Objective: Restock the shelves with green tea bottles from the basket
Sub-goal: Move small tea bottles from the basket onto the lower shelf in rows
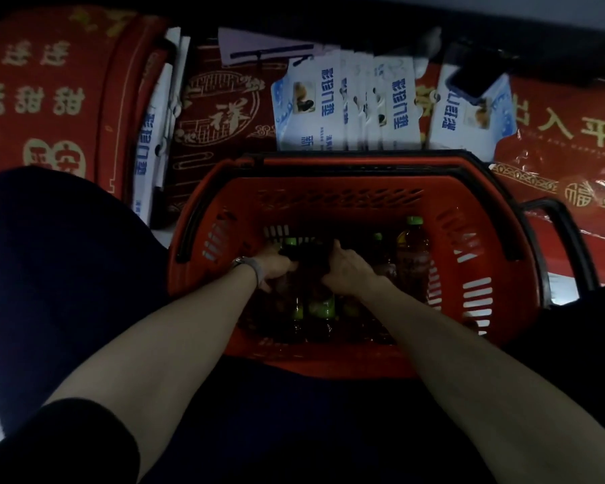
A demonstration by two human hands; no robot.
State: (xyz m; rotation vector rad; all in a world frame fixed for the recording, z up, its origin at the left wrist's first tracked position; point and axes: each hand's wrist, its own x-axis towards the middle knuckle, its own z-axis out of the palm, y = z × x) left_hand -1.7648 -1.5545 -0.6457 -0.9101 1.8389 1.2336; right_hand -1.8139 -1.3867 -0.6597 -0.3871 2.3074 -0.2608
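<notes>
Red plastic basket (346,167), mid-frame, holds the green tea bottles (320,307). Pick-up step, I judge. My left hand (276,267) curls round a green-capped bottle (289,242). My right hand (346,270) has its fingers sunk in shadow, so I can't tell its grip. Next: lift clear of the rim, then find a shelf.

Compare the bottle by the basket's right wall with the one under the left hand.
The right bottle stands free and untouched; the left bottle is gripped by the left hand. The right bottle shows its amber body; the left bottle shows only its cap. Both have green caps and sit in the red basket.
</notes>
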